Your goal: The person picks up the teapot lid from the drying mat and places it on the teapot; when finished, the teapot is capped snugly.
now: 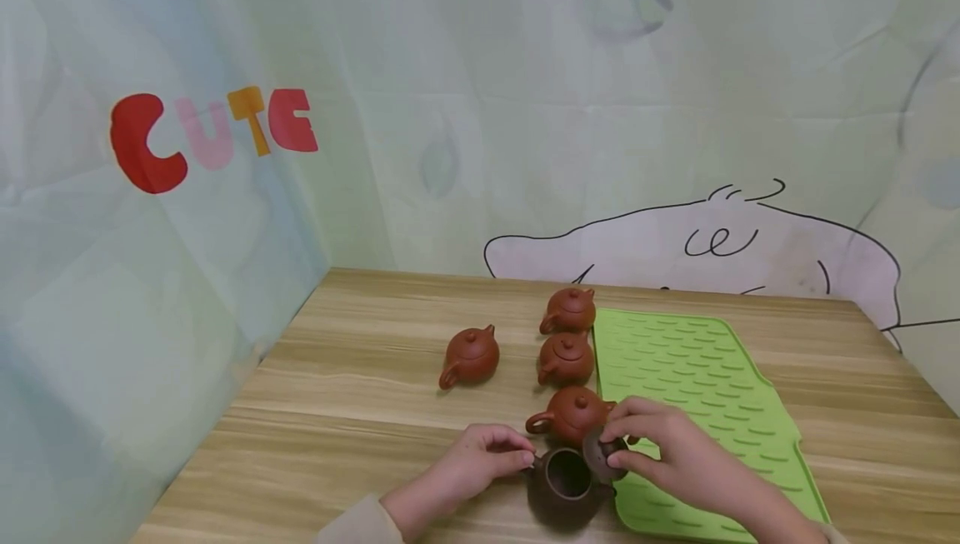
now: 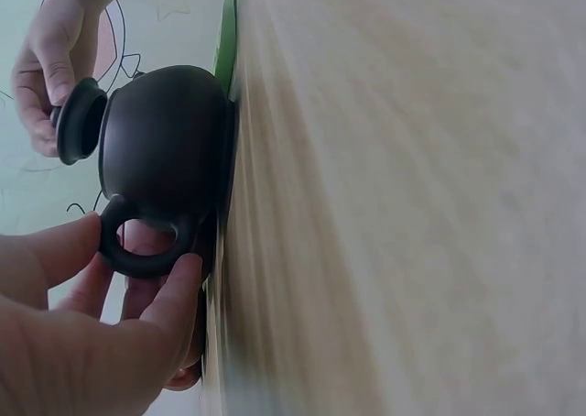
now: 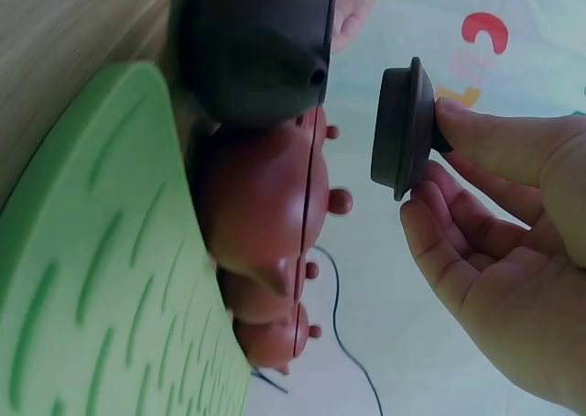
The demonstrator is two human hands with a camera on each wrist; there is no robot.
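Observation:
A dark brown teapot [image 1: 566, 502] stands uncovered on the table, its round mouth showing from above. My left hand [image 1: 480, 465] pinches its loop handle [image 2: 146, 262] between thumb and fingers. In my right hand [image 1: 675, 452] is the teapot's dark lid [image 3: 401, 127], pinched by its knob. The lid is tilted and held apart from the pot, just above and to the right of the mouth. Right behind the dark teapot sits a reddish-brown teapot [image 1: 573, 415] with its lid on. The dark spout [image 3: 307, 68] points toward the green mat.
A light green ridged mat [image 1: 690, 394] lies on the right of the wooden table [image 1: 337, 411]. Two more reddish-brown teapots, one nearer [image 1: 566, 358] and one farther [image 1: 570, 311], line its left edge. Another lidded teapot [image 1: 471, 355] stands apart to the left. A printed curtain [image 1: 450, 111] hangs behind.

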